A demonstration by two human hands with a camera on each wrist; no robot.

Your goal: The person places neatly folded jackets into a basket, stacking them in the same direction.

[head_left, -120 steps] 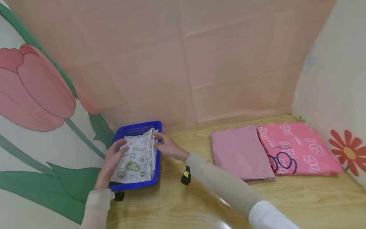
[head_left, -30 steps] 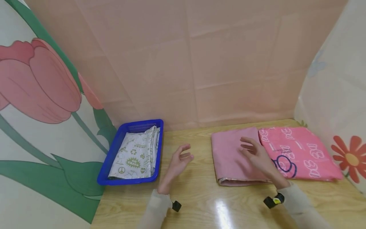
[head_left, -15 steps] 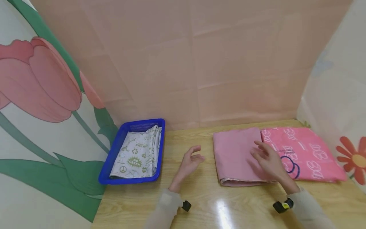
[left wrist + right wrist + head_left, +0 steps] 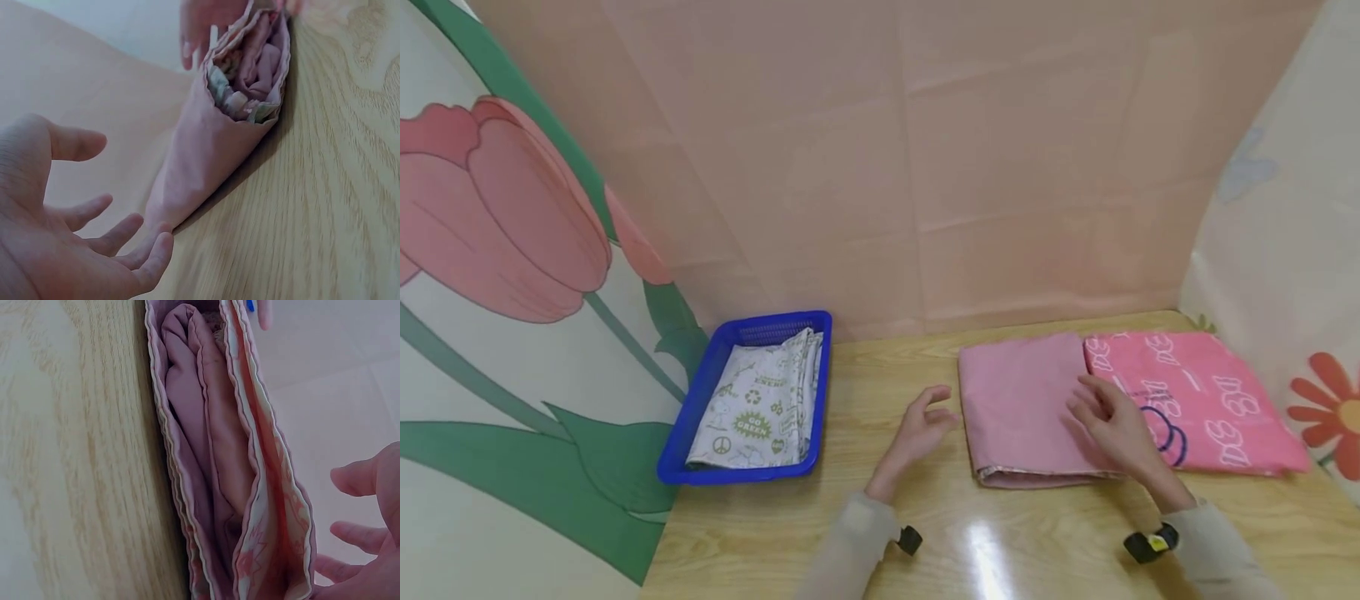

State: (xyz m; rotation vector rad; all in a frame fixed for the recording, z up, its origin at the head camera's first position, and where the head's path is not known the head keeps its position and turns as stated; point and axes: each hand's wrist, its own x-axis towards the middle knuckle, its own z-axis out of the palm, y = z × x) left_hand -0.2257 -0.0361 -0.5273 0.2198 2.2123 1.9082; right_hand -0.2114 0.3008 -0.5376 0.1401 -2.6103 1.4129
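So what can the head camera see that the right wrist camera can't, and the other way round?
Only the head view shows the white GO GREEN cloth, the bright pink printed cloth and the painted tulip.

Only the right wrist view shows the mauve folds tucked inside the dusty-pink folded cloth.

Both show that dusty-pink cloth, the right hand's fingers and the wood-grain tabletop.

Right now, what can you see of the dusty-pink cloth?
The dusty-pink cloth lies on the table, folded into a thick rectangle. Its outside looks like plain fabric; the near edge opens on several layers, some with a pale patterned face. The brighter printed cloth lies close along its right. Whether the left hand or right hand touches it is unclear.
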